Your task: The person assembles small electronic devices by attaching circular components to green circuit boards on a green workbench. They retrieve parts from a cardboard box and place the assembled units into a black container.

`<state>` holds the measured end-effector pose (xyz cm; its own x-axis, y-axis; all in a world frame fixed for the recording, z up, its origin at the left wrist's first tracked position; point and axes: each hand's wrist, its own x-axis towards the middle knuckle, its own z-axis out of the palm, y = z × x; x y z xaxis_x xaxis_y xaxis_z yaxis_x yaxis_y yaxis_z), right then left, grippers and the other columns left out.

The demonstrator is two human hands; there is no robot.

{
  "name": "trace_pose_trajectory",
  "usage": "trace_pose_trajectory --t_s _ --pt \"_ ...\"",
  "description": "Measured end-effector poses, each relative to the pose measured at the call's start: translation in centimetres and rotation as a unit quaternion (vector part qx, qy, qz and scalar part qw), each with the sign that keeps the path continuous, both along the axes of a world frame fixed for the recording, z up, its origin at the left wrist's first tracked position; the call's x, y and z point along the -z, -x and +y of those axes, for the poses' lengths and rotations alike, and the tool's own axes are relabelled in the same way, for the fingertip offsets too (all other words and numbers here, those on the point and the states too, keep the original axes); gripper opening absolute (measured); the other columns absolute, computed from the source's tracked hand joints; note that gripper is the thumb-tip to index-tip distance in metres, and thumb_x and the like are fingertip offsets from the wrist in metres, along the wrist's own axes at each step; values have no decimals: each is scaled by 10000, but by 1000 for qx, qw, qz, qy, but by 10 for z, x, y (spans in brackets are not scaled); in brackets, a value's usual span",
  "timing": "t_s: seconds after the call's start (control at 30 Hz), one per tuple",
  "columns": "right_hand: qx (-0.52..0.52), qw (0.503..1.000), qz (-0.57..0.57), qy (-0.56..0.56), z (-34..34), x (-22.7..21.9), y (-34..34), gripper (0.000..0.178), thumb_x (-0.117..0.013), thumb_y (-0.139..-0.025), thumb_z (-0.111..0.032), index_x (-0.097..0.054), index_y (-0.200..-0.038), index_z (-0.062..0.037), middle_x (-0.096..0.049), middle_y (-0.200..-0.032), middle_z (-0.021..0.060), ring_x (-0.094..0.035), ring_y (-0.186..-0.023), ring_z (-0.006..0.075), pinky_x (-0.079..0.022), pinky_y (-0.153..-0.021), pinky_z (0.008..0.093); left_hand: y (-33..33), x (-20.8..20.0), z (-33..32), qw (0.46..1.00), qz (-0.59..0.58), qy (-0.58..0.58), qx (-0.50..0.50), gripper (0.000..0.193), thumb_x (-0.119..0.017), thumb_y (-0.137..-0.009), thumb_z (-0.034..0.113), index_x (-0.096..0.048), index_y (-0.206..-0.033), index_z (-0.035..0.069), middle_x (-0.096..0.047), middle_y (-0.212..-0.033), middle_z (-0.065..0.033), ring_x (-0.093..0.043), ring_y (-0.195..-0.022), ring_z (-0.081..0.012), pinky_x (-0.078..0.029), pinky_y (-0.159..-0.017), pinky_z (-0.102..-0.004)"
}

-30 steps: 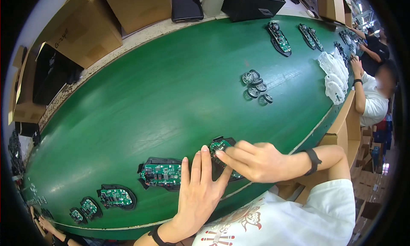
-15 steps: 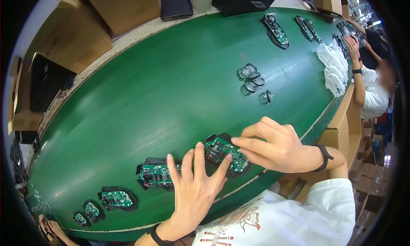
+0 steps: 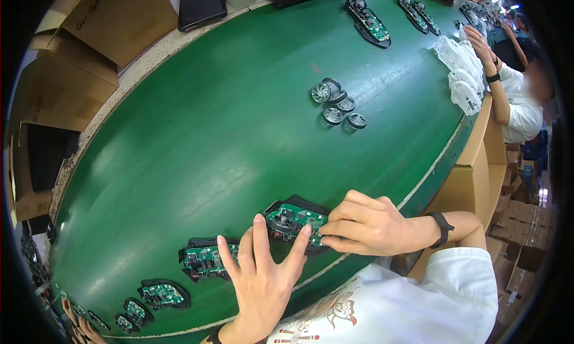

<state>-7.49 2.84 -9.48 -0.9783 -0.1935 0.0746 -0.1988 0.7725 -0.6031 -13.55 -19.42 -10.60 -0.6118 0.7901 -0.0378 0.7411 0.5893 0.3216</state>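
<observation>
A green circuit board [image 3: 289,217] sits in a black, mouse-shaped base on the green surface close in front of me. My left hand [image 3: 263,284] has its fingers spread; its thumb rests on the board and its other fingers reach over the gap on the left. At the board's right end my right hand [image 3: 372,224] is closed in a pinch. Whatever its fingertips hold, if anything, is hidden. Just left, a second base with a board [image 3: 206,259] lies partly behind my left fingers. Beyond, several clear wheels with black rims [image 3: 333,102] lie in a loose group.
More board-fitted bases [image 3: 164,294] line the near left edge, and others [image 3: 368,24] lie at the far right. White plastic shells [image 3: 463,75] are piled beside a co-worker in white [image 3: 523,117]. Cardboard boxes [image 3: 122,21] stand along the far left; an open carton [image 3: 472,182] stands right.
My right hand has shifted from the board's upper right edge to its lower right end. The upright wheel now lies with the others. The whole view has shifted slightly.
</observation>
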Motion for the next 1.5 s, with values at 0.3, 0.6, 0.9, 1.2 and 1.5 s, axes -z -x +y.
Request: trace_pose_trajectory --t_s 0.3,0.6,0.9,1.2,1.5 --pt "18 999 40 -2 -6 7 -4 177 -803 -700 -92 -723 -859 -90 -598 -809 -22 -535 -693 130 -395 -401 259 5 -2 1 1000 1 -5 12 631 -772 -744 313 -578 -1341 381 -488 -1352 -240 -543 -1104 -302 -315 -1044 -667" --pt "14 999 29 20 -2 4 -1 137 -757 -724 -64 -698 -846 -47 -576 -813 -3 -556 -717 139 -422 -388 268 5 -1 6 1000 11 10 26 649 -789 -731 332 -574 -1340 392 -467 -1365 -258 -537 -1118 -315 -318 -1052 -657" --pt "46 985 -29 164 17 15 -13 267 -817 -735 -60 -741 -991 -42 -654 -898 38 -601 -738 177 -496 -522 296 3 4 6 999 13 27 35 721 -824 -692 368 -546 -1353 441 -446 -1385 -252 -524 -1150 -319 -307 -1067 -650" --pt "-164 967 95 -169 24 0 -9 346 -635 -825 -157 -662 -1163 -86 -603 -1264 58 -588 -990 158 -457 -514 242 28 -32 -1 998 -52 9 23 713 -809 -726 289 -538 -1386 286 -405 -1424 -234 -425 -1257 -395 -323 -1066 -607" --pt "-45 953 96 -284 30 17 103 404 -757 -751 -291 -651 -1077 -78 -610 -1188 33 -580 -943 175 -529 -640 304 26 -44 -39 994 -17 83 -68 677 -781 -779 262 -523 -1401 193 -417 -1428 -229 -420 -1259 -416 -322 -1070 -577"
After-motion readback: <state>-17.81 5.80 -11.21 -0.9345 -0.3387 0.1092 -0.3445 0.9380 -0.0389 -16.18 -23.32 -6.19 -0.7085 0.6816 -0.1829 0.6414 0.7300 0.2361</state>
